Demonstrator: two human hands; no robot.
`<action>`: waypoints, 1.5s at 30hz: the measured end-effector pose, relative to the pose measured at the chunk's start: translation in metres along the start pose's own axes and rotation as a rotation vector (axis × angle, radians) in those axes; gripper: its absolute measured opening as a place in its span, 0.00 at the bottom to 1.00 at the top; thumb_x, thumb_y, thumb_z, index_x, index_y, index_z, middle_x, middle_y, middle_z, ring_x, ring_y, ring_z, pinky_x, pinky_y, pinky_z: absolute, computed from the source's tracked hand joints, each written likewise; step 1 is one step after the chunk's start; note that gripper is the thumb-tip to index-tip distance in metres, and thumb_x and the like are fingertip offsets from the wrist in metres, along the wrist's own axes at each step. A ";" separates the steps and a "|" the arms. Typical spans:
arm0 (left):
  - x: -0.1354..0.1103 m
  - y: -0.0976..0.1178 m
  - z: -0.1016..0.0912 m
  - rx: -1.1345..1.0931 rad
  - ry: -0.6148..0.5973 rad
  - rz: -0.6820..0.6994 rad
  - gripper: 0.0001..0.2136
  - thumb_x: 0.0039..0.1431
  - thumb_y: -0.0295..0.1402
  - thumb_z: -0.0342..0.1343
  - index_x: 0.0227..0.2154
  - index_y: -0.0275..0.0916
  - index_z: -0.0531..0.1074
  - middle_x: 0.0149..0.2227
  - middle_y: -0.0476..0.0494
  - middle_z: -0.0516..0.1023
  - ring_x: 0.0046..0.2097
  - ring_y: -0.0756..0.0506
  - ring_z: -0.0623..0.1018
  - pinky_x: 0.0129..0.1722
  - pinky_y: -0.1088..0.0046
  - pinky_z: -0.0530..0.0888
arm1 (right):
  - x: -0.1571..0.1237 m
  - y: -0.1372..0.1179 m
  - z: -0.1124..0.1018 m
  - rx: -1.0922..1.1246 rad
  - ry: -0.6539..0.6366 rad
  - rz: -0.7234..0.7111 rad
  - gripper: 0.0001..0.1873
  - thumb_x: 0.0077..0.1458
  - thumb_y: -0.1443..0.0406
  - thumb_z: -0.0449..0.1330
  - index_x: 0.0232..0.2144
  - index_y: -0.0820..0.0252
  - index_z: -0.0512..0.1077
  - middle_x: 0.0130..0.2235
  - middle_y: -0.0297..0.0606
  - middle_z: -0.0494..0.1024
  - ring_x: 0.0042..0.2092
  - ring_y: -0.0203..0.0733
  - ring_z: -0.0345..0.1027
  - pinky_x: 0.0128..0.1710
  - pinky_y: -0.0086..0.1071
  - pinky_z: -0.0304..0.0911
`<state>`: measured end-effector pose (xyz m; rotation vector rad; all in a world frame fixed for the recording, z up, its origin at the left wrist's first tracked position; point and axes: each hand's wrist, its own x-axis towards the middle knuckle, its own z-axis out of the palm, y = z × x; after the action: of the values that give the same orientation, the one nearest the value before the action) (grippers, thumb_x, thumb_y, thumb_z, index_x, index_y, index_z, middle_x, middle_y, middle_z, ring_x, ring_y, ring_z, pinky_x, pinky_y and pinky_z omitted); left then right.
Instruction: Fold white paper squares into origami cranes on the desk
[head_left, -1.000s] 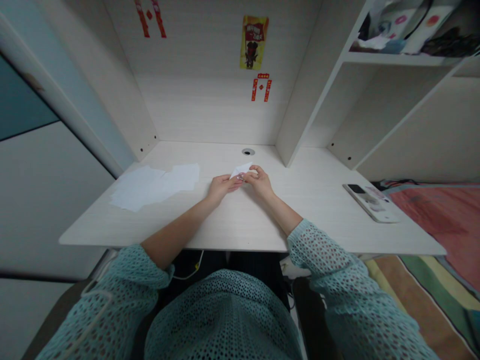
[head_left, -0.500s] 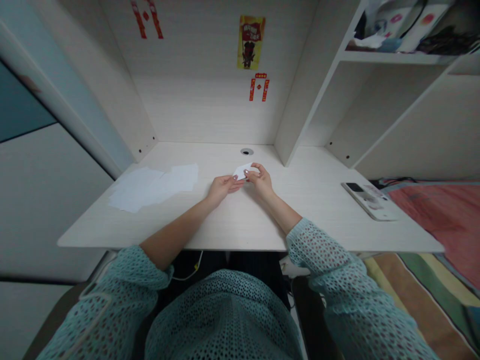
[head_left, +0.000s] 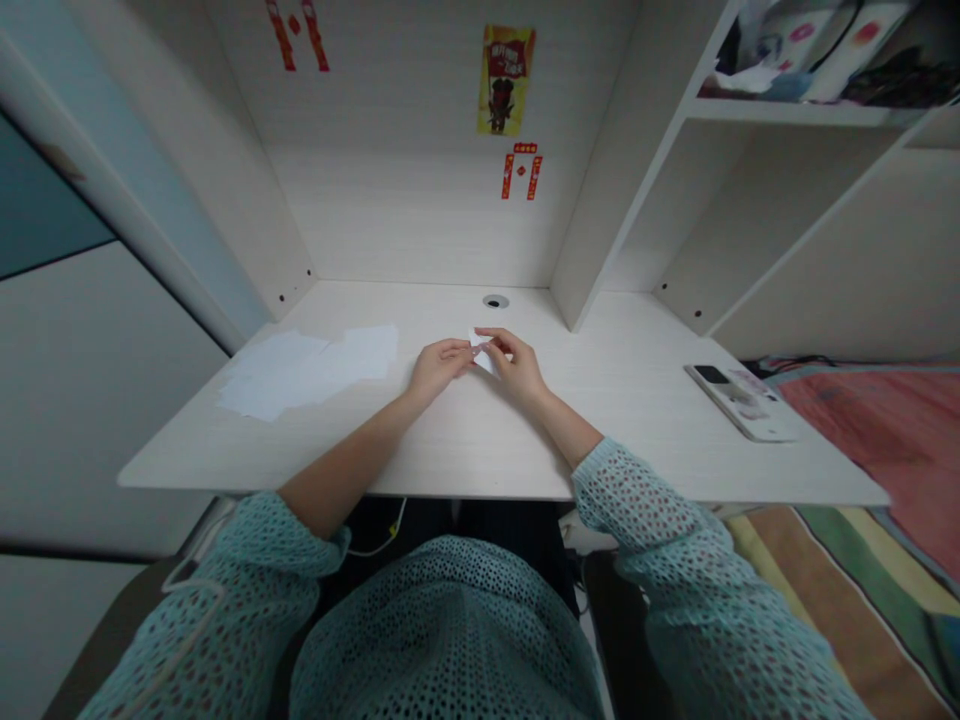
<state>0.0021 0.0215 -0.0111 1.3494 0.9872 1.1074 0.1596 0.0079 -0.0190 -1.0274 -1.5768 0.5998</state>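
A small piece of white paper [head_left: 484, 362] is held between my two hands above the middle of the desk. My left hand [head_left: 441, 364] pinches its left side, fingers pointing right. From the other side my right hand [head_left: 517, 362] grips it between thumb and fingers, the forefinger reaching over its top edge. The fingers cover much of the paper, so its folds are hard to make out. To the left, several white paper sheets [head_left: 300, 372] lie spread and overlapping on the desk.
The white desk [head_left: 465, 450] has a round cable hole [head_left: 496, 301] near its back panel. On the right lies a phone [head_left: 739, 402]. An upright divider [head_left: 600, 250] stands behind my right hand, under a loaded shelf [head_left: 802, 112]. Red stickers [head_left: 521, 172] mark the back panel.
The paper has turned and shows less of its face. My right fingers have shifted left over its top, and my left fingers have closed in nearer to them.
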 end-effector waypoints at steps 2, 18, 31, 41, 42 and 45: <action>0.001 -0.001 0.001 -0.050 0.010 -0.039 0.18 0.38 0.43 0.66 0.30 0.36 0.74 0.29 0.43 0.78 0.31 0.48 0.77 0.32 0.74 0.72 | 0.000 -0.001 0.001 0.037 0.018 0.002 0.17 0.54 0.57 0.55 0.44 0.55 0.71 0.29 0.34 0.71 0.30 0.36 0.61 0.30 0.30 0.57; -0.005 0.002 0.006 -0.155 0.126 0.155 0.25 0.45 0.37 0.64 0.46 0.39 0.63 0.28 0.48 0.77 0.31 0.48 0.78 0.38 0.70 0.74 | 0.002 0.001 0.005 0.474 0.058 0.200 0.21 0.40 0.55 0.66 0.38 0.55 0.71 0.21 0.28 0.71 0.26 0.33 0.64 0.32 0.31 0.64; -0.005 0.008 -0.003 0.176 -0.024 0.336 0.16 0.47 0.35 0.60 0.41 0.38 0.75 0.39 0.43 0.78 0.39 0.48 0.77 0.44 0.71 0.71 | 0.007 0.005 -0.001 0.379 -0.002 0.234 0.16 0.40 0.55 0.65 0.32 0.57 0.76 0.32 0.36 0.78 0.30 0.34 0.66 0.34 0.32 0.64; -0.003 0.006 -0.005 0.136 0.024 0.300 0.18 0.45 0.37 0.61 0.41 0.36 0.76 0.33 0.43 0.79 0.35 0.48 0.77 0.41 0.71 0.71 | 0.004 -0.005 -0.002 0.404 -0.074 0.208 0.16 0.39 0.59 0.67 0.35 0.54 0.78 0.39 0.38 0.79 0.35 0.37 0.70 0.38 0.34 0.65; -0.003 0.005 -0.006 0.126 0.028 0.290 0.18 0.45 0.37 0.62 0.41 0.36 0.76 0.33 0.44 0.79 0.35 0.48 0.76 0.41 0.71 0.71 | 0.004 -0.005 -0.003 0.377 -0.074 0.198 0.15 0.39 0.59 0.67 0.34 0.55 0.78 0.38 0.38 0.80 0.36 0.38 0.71 0.39 0.35 0.65; -0.001 0.003 -0.007 0.102 0.035 0.261 0.19 0.44 0.38 0.63 0.41 0.36 0.76 0.31 0.44 0.79 0.34 0.48 0.76 0.40 0.72 0.71 | 0.004 -0.004 -0.006 0.302 -0.072 0.177 0.13 0.40 0.58 0.67 0.30 0.55 0.79 0.35 0.37 0.80 0.37 0.40 0.72 0.41 0.36 0.65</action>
<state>-0.0046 0.0221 -0.0084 1.5792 0.9206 1.2931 0.1637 0.0082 -0.0122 -0.9285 -1.4120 0.9744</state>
